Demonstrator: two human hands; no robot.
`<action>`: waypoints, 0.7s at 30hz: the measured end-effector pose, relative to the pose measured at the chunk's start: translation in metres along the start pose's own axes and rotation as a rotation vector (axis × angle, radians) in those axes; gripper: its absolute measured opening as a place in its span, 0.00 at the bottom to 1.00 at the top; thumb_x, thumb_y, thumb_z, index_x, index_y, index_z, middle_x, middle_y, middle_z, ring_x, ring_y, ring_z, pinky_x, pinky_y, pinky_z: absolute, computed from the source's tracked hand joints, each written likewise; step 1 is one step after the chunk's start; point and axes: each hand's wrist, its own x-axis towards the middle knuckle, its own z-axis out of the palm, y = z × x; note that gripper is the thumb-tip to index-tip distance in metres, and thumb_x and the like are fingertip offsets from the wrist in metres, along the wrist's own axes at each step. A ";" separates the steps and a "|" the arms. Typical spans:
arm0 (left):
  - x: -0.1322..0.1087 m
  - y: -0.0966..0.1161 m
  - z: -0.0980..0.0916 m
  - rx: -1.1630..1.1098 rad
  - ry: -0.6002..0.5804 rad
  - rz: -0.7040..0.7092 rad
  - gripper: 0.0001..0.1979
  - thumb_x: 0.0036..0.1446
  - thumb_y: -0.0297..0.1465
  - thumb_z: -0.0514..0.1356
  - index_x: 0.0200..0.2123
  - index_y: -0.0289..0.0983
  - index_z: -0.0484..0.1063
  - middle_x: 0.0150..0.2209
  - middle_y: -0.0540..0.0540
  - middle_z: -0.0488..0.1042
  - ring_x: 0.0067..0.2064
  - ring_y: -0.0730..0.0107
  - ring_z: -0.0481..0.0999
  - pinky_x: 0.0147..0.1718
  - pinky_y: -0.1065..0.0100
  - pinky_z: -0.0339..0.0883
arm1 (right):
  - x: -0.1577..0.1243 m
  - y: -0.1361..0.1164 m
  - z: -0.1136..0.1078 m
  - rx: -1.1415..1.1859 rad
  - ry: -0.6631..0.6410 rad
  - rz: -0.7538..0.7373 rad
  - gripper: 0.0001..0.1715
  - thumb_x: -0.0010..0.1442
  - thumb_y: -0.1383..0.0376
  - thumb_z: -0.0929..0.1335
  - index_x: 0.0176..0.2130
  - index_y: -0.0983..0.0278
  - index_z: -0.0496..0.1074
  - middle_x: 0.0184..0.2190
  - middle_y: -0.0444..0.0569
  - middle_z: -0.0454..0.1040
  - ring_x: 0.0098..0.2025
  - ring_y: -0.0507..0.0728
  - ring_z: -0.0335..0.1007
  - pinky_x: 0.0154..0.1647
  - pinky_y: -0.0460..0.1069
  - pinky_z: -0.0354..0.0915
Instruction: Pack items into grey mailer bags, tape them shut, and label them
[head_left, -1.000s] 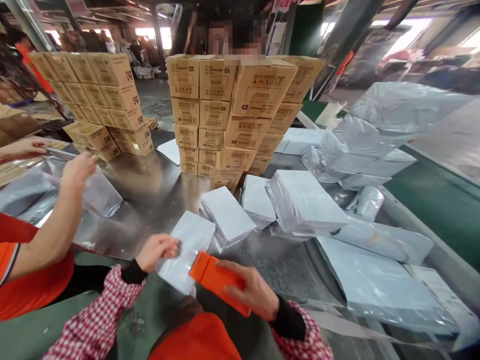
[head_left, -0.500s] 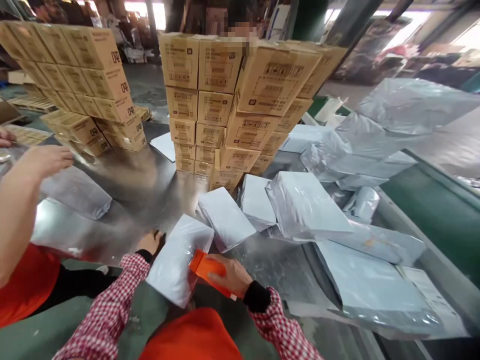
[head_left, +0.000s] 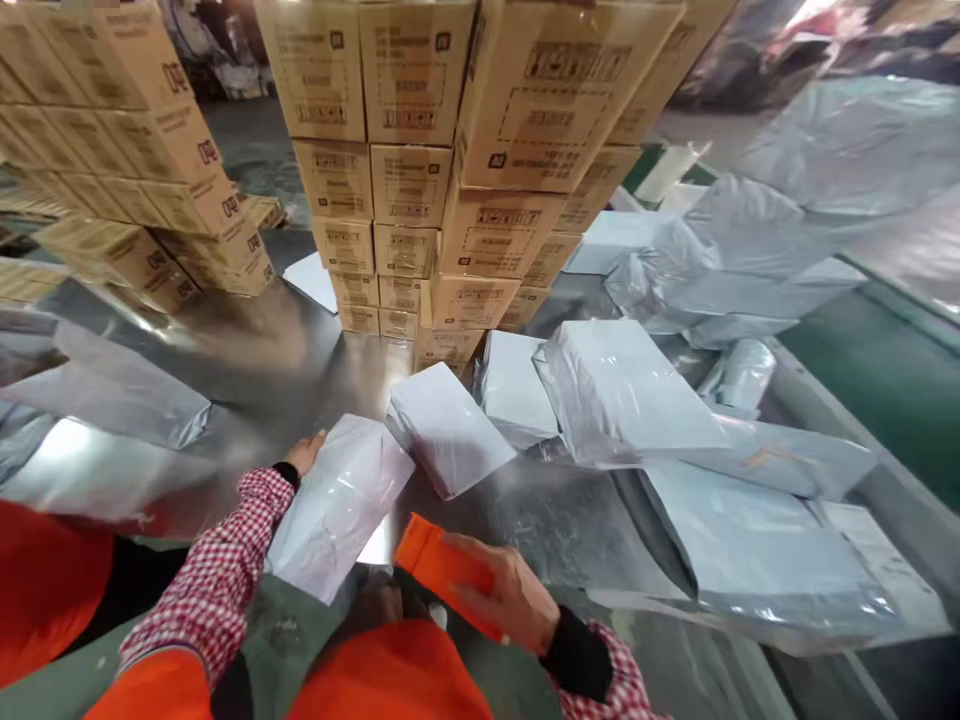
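My left hand [head_left: 306, 453] is at the upper left edge of a white package in clear plastic wrap [head_left: 341, 510], its fingers closed against the side and partly hidden. The package lies tilted at the table's near edge. To the right of it, my right hand [head_left: 517, 595] is wrapped round a flat, blocky orange hand-held tool [head_left: 439, 565], whose exact kind I cannot make out. The tool is apart from the package. Just beyond, a second white wrapped package [head_left: 448, 430] lies on the metal table [head_left: 300, 370].
Tall carton stacks stand at the table's middle [head_left: 409, 180] and left [head_left: 161, 140]. More wrapped packages [head_left: 630, 390] crowd the right, beside a green conveyor [head_left: 900, 390]. Loose clear plastic [head_left: 127, 390] lies at left, near a co-worker's orange clothing [head_left: 52, 590].
My right hand has drawn the orange tool away from the package, to the right. My view has tipped downward. The co-worker's hands at left have gone out of view.
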 end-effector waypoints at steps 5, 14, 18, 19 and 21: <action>0.030 -0.006 -0.029 0.077 -0.073 -0.095 0.20 0.64 0.45 0.56 0.34 0.32 0.74 0.33 0.50 0.77 0.38 0.65 0.78 0.42 0.62 0.71 | 0.061 -0.025 0.032 0.090 0.012 0.056 0.31 0.55 0.56 0.67 0.56 0.64 0.73 0.43 0.53 0.82 0.41 0.62 0.79 0.43 0.51 0.71; -0.009 0.016 -0.051 0.187 0.138 -0.170 0.33 0.66 0.50 0.43 0.52 0.26 0.68 0.47 0.24 0.76 0.52 0.40 0.76 0.48 0.51 0.64 | 0.118 -0.057 0.054 0.012 -0.005 -0.009 0.32 0.56 0.57 0.68 0.59 0.61 0.71 0.45 0.50 0.81 0.40 0.61 0.78 0.42 0.51 0.70; 0.001 0.007 -0.051 0.139 0.136 -0.175 0.36 0.66 0.52 0.41 0.52 0.23 0.67 0.49 0.20 0.74 0.53 0.37 0.74 0.51 0.47 0.62 | 0.077 -0.033 0.045 0.030 -0.019 -0.017 0.32 0.57 0.55 0.67 0.59 0.61 0.71 0.49 0.52 0.80 0.41 0.61 0.79 0.43 0.51 0.71; 0.009 -0.001 -0.057 0.109 0.114 -0.166 0.36 0.66 0.51 0.42 0.51 0.22 0.68 0.50 0.20 0.74 0.54 0.37 0.74 0.52 0.48 0.61 | 0.062 -0.025 0.042 0.028 -0.015 -0.009 0.32 0.58 0.55 0.66 0.59 0.62 0.71 0.49 0.52 0.80 0.40 0.61 0.79 0.42 0.52 0.71; 0.027 -0.016 -0.068 0.034 0.080 -0.136 0.34 0.68 0.49 0.41 0.48 0.23 0.70 0.52 0.23 0.73 0.56 0.42 0.72 0.54 0.52 0.61 | 0.040 -0.012 0.037 0.010 0.018 0.029 0.32 0.58 0.54 0.65 0.58 0.64 0.72 0.46 0.54 0.81 0.39 0.62 0.80 0.42 0.52 0.72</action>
